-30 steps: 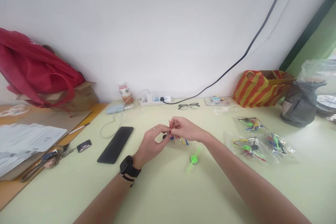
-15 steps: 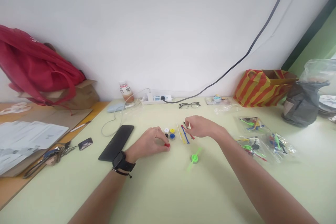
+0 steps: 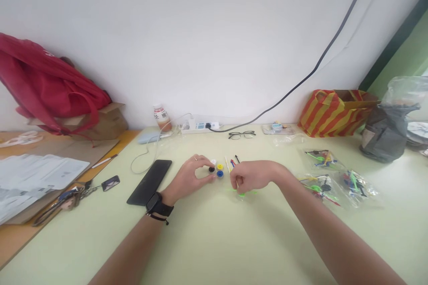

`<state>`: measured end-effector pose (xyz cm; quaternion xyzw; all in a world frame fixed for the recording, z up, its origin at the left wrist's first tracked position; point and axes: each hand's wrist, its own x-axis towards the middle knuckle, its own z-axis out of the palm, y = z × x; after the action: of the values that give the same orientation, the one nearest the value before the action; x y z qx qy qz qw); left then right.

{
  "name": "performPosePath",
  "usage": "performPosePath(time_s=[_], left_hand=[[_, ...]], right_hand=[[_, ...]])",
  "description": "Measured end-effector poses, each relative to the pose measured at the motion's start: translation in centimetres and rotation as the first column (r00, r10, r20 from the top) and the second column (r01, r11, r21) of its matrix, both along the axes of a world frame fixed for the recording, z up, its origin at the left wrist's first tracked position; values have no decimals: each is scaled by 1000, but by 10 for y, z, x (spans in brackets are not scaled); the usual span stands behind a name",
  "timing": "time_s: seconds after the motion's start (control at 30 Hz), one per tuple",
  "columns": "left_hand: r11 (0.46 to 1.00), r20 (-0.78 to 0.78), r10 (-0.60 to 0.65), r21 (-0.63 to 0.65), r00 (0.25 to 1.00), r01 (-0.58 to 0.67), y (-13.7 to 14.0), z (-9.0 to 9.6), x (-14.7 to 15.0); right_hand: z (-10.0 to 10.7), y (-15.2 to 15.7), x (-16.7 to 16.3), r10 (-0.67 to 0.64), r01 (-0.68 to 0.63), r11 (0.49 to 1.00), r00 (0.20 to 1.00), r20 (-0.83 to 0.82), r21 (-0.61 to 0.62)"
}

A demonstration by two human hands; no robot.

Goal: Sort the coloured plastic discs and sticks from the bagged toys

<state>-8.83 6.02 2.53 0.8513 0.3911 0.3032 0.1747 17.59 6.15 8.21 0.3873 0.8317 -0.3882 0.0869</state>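
Bright, soft, even light. Below the eyeglasses (image 3: 241, 135), a faint shadow dims the tabletop (image 3: 277, 227) and the blue disc (image 3: 220, 173) looks soft-edged. Far left of the eyeglasses, wide-angle distortion stretches the red backpack (image 3: 50, 82), and print on the papers (image 3: 43, 171) blurs beyond reading.

Round white, black, yellow and blue plastic discs (image 3: 220, 167) sit left of slim multicoloured arrow-tipped sticks (image 3: 233, 163); a bright-green plastic spinner (image 3: 242, 194) lies partly hidden.
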Motion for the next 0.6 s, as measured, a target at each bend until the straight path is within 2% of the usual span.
performPosePath(time_s=[0.1, 0.17, 0.27, 0.37, 0.47, 0.6], left_hand=[[998, 21, 19, 68, 1000, -20, -6, 0, 6], [995, 56, 4, 94, 998, -9, -11, -1, 12], [993, 141, 27, 113, 990, -43, -17, -4, 20], [992, 187, 39, 109, 982, -60, -19, -7, 26], [990, 215, -18, 139, 977, -13, -19, -8, 29], [988, 235, -26, 153, 972, -11, -20, -7, 30]], right_hand=[[0, 4, 5, -7, 10, 1000, 989, -145, 20], [-2, 5, 5, -72, 77, 997, 968, -241, 11], [-5, 5, -2, -257, 243, 966, 894, -367, -84], [-7, 4, -12, -351, 302, 936, 820, -452, -179], [-9, 2, -20, -381, 312, 924, 777, -500, -220], [-14, 1, -25, -341, 303, 939, 782, -522, -160]])
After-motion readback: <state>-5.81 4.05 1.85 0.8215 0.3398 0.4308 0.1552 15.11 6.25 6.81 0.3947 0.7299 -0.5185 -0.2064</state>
